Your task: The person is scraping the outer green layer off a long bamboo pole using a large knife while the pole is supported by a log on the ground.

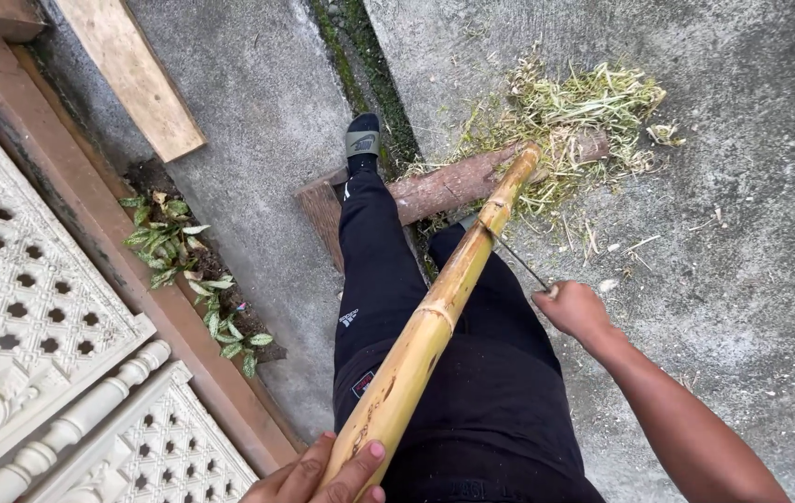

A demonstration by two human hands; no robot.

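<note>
Grey concrete ground (742, 279) fills the right half of the frame and lies bare from the right edge in to your arm, while the left is crowded: a brown wooden border (90, 214) runs diagonally from the upper left, with two white lattice panels (16, 279) and one white baluster (72, 424) beyond it in the lower left. One pale plank (132, 74) lies at the upper left, and a mossy crack (370, 56) runs down the top centre. You hold one bamboo pole (435, 312), slanting from the bottom centre up to the upper middle, where its far end rests on one rough log (453, 186) lying across the ground beside a heap of green shavings (584, 112). Your left hand (323, 475), at the bottom edge, is curled around the pole's near end. Your right hand (574, 307), right of centre, is closed on the handle of one thin blade (514, 256) whose tip meets the pole near a node. One sandalled foot (362, 140) stands by the log's left end.
</note>
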